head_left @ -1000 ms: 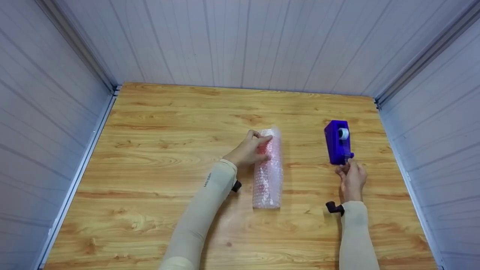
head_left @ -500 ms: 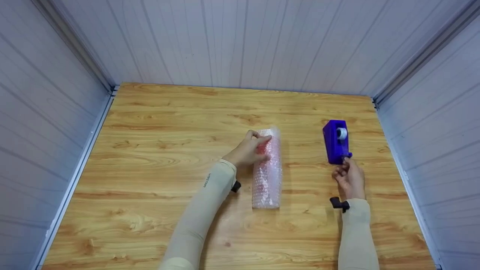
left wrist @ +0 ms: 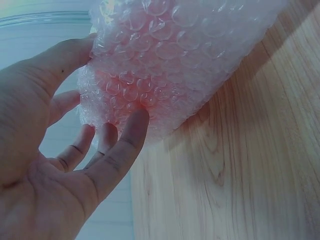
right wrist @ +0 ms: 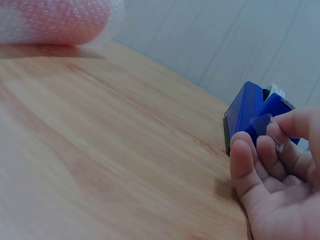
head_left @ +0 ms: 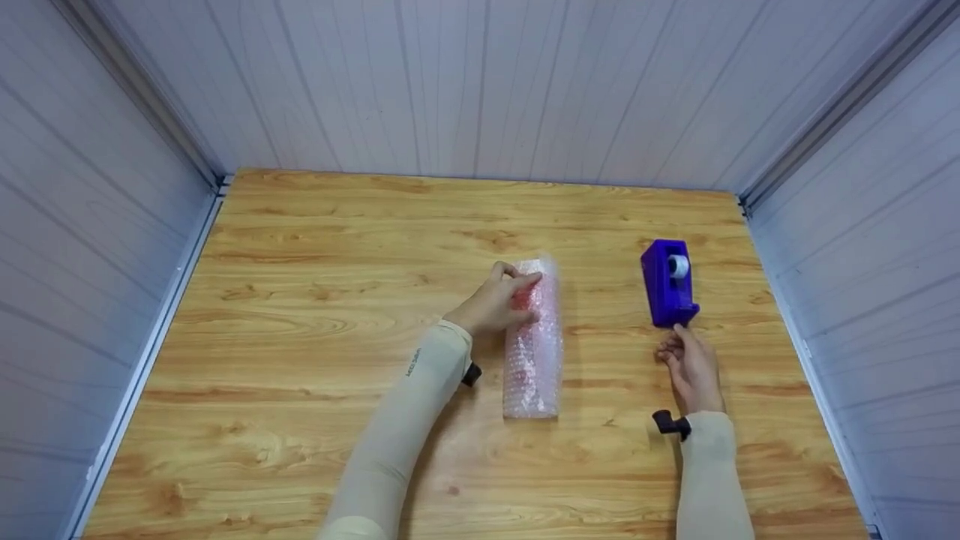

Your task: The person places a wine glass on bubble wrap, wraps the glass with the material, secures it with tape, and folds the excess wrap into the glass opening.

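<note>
A bundle rolled in bubble wrap (head_left: 534, 360), with something reddish inside, lies lengthwise on the wooden table. My left hand (head_left: 491, 300) holds its far part from the left side. In the left wrist view, the fingers spread over the bubble wrap (left wrist: 170, 60), with fingertips against it. To the right stands a blue tape dispenser (head_left: 667, 289) with a small white roll. Just in front of the dispenser, my right hand (head_left: 694, 367) pinches a short piece of clear tape (right wrist: 274, 132) between thumb and finger; the other fingers are loosely bent.
The wood-grain table (head_left: 315, 390) is closed in by a pale panelled back wall (head_left: 480, 90) and side walls, the left one (head_left: 75, 225) and the right one (head_left: 885, 247). A dark wrist camera (head_left: 670, 424) juts from the right sleeve.
My right hand has drawn back toward me from the dispenser's front edge, with a piece of tape now off it. The left hand stays on the bundle.
</note>
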Tool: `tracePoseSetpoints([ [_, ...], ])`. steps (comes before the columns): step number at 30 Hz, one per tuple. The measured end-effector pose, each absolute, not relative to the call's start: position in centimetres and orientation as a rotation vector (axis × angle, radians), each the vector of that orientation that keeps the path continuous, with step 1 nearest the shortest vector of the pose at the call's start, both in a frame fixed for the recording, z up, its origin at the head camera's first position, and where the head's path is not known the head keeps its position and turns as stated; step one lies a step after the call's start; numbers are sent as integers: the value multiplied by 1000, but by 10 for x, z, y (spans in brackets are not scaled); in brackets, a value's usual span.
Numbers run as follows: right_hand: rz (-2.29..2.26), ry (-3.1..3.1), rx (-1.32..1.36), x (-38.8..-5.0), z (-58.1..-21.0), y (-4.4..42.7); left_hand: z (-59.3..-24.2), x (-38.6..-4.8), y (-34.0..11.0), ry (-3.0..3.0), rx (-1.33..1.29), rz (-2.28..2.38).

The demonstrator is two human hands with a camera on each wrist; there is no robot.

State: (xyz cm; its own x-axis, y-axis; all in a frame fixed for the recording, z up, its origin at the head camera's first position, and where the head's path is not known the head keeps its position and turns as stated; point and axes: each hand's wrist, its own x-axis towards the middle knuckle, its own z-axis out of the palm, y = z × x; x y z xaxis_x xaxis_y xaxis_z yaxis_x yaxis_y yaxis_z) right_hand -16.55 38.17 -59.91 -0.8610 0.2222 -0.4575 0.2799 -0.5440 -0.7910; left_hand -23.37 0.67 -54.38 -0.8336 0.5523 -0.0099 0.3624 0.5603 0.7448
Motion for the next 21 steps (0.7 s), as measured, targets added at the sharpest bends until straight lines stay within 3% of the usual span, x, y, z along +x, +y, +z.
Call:
tracePoseSetpoints([
  [21,-2353,1828,553,-168,-588,362,-543,-232,7,2550,735,1134],
])
